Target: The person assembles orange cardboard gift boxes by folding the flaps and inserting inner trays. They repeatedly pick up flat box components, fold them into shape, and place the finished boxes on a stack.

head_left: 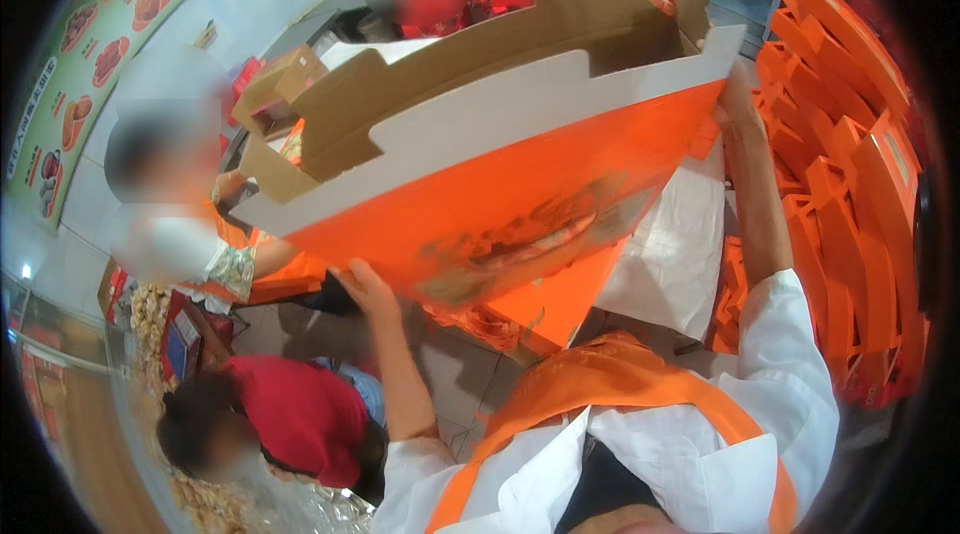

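Note:
A large open-topped cardboard box (pixel 520 174) is held up in front of me, tilted so that its right end is higher. Its outside is orange with a white upper band and a printed picture; the inside is bare brown, with stepped edges and flaps. At its lower left side my left hand (pixel 366 288) grips the panel's edge. My right hand (pixel 664 2) holds the raised right end; fingers show over the far rim, while the rest is mostly hidden behind the cardboard. Below the box lies another orange piece (pixel 560 306), partly covered.
Many orange folded boxes (pixel 830 194) are stacked at the right. A pale sheet-covered surface (pixel 675 244) lies beneath the box. At the left, a co-worker in an orange apron (pixel 265 269) works beside a small open carton (pixel 278 84). Another person in a red top (pixel 295 414) is bent low.

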`<state>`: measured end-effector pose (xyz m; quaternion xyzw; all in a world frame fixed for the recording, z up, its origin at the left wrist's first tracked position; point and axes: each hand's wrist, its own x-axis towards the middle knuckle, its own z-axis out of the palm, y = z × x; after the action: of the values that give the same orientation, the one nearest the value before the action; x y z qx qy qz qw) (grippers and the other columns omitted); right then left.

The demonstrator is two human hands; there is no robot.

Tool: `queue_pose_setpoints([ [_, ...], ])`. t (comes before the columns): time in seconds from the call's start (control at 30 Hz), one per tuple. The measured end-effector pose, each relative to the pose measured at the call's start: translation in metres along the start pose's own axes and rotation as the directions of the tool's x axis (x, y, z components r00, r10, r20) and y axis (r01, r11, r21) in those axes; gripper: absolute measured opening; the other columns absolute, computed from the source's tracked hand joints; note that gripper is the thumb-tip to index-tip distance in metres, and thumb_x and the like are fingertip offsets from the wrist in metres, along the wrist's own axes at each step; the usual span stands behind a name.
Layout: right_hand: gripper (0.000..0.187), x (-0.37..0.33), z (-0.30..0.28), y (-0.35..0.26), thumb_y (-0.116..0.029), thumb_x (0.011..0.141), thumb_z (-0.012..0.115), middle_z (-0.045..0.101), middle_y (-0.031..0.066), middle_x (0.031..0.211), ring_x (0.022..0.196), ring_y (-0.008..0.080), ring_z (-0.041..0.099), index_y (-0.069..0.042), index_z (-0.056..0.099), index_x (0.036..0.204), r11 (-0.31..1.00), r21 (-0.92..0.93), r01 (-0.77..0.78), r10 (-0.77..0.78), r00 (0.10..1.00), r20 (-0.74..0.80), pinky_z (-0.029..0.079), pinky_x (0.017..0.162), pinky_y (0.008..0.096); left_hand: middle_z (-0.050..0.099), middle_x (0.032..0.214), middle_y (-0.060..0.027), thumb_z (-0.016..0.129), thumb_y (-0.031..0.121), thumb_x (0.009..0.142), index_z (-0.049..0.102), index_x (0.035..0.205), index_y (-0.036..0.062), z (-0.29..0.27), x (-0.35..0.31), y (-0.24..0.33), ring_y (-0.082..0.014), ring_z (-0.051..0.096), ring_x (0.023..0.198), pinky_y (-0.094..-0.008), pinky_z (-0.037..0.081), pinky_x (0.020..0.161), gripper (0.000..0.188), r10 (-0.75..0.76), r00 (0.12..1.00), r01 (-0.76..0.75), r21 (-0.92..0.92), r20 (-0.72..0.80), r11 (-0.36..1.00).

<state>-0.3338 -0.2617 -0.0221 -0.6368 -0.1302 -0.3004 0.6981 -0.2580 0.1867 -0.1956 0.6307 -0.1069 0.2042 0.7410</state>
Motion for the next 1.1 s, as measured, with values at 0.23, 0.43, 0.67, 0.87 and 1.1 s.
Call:
queue_pose_setpoints([
  [0.23,0.058,-0.018,0.002,-0.019,-0.02,0.08,0.052,0.046,0.0105,0.122,0.105,0.0127,0.049,0.004,0.032,0.13,1.0,-0.012,0.012,-0.008,0.957,0.289,0.041,0.086,0.0254,-0.006,0.141,-0.0266,0.045,0.038,0.086,-0.003,0.138,0.0014,0.046,0.006,0.083,-0.0338,0.009,0.132,-0.0423,0.014,0.105,0.079,0.656,0.697,-0.499,0.853,0.29,0.152],
  [0.43,0.045,-0.025,0.018,-0.012,-0.014,0.08,0.049,0.05,-0.0005,0.097,0.078,0.0029,0.047,0.001,0.041,0.121,0.998,-0.034,-0.053,0.061,0.941,0.333,0.04,0.06,0.0164,0.051,0.102,-0.0247,0.045,0.044,0.087,0.047,0.111,-0.0015,0.098,0.053,0.178,-0.0376,0.046,0.105,-0.0429,0.034,0.088,0.051,0.5,0.636,-0.731,0.666,0.588,0.147],
  [0.67,0.07,-0.004,0.006,0.018,-0.015,0.07,0.045,0.029,0.0163,0.138,0.126,0.0244,0.035,-0.004,0.024,0.136,0.996,0.07,-0.061,0.035,0.943,0.332,0.037,0.099,0.0289,0.055,0.075,-0.0262,0.032,0.05,0.09,0.058,0.081,-0.0051,0.117,0.109,0.159,-0.0399,0.054,0.081,-0.0397,0.041,0.076,0.062,-0.285,0.728,-0.468,0.756,0.623,0.457],
  [0.87,0.046,-0.011,0.015,0.031,-0.032,0.091,0.031,0.038,0.0095,0.135,0.126,0.0228,0.033,-0.005,0.049,0.123,0.719,-0.566,0.402,-0.272,0.913,0.303,0.018,0.108,0.0372,0.057,0.09,-0.0282,0.032,0.053,0.088,0.057,0.091,-0.0101,0.133,0.123,0.145,-0.0385,0.054,0.09,-0.0362,0.039,0.083,0.069,-0.487,0.642,-0.457,0.806,0.592,0.376],
  [1.1,0.054,0.008,0.013,0.012,-0.032,0.093,0.021,0.05,0.0057,0.124,0.11,0.0225,0.05,-0.004,0.066,0.094,0.702,-0.677,0.222,0.094,0.913,0.396,0.029,0.103,0.0376,0.059,0.089,-0.0244,0.036,0.051,0.087,0.059,0.093,-0.0061,0.145,0.126,0.154,-0.0351,0.056,0.088,-0.0363,0.04,0.081,0.062,-0.503,0.557,-0.498,0.75,0.661,0.434],
])
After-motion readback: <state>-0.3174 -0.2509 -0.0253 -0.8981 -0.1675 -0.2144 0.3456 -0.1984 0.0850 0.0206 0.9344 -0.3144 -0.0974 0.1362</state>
